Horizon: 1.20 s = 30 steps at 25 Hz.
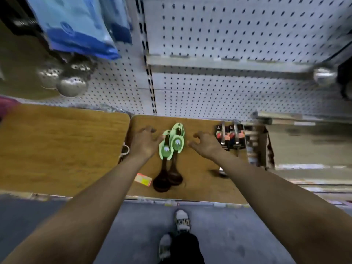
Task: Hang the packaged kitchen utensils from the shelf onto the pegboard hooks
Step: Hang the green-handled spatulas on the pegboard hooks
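— Where are the fingers?
— Left hand (143,142) and right hand (206,144) hover with loosely spread fingers, gripping nothing, either side of two spoons (169,162) at frame centre.
— What are the spoons like?
— Dark rounded bowls, green card sleeves, flat on the wooden shelf (62,149) below the white pegboard (238,35).

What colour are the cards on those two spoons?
Light green cards, with dark brown spoons; seen in the head view.

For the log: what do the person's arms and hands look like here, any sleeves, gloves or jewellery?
Both forearms are bare as far as the frame shows, with no sleeve in view. The left hand and the right hand wear no gloves. No watch, ring or bracelet is visible, though the picture is somewhat blurred.
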### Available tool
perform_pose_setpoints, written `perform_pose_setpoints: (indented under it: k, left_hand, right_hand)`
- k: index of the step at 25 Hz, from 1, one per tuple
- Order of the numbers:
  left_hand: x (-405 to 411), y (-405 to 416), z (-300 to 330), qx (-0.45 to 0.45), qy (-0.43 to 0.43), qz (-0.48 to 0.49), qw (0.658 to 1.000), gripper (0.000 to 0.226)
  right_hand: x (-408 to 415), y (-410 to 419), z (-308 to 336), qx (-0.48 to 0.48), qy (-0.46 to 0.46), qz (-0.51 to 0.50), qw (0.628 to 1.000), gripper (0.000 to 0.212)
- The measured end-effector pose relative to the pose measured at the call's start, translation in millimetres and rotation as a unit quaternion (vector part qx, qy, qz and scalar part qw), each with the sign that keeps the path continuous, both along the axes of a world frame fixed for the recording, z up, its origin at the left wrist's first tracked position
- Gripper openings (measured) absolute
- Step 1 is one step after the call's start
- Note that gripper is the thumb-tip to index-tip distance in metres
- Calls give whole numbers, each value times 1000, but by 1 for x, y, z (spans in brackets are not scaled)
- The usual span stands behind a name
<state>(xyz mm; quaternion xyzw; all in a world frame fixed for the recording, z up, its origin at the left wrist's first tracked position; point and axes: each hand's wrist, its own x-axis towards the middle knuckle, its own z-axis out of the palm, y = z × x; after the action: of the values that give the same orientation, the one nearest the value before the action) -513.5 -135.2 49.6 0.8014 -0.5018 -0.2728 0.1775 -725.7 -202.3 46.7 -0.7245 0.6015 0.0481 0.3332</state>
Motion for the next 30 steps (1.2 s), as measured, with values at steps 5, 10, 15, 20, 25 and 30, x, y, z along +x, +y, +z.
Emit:
perform_pose_setpoints:
  k: [5,10,15,20,25,30]
  left_hand:
    - [-7,-10,-89,67,39,54,996,55]
    - [-6,-14,-131,98,64,88,989,61]
    - [3,-14,-157,113,79,108,985,58]
    - [1,-17,-166,103,72,124,984,54]
    - [-15,-27,-177,100,104,173,974,58]
    - [-31,-43,-181,120,75,202,969,62]
  right_hand:
    - [15,-15,-88,111,-5,-84,990,66]
    - [49,-33,-133,131,-11,-166,977,84]
    - [72,-44,-149,90,42,-181,978,86]
    - [71,-38,-150,39,-117,-299,946,44]
    - [41,-28,-142,55,-284,-311,905,42]
    - [10,-17,-138,131,-403,-348,836,100]
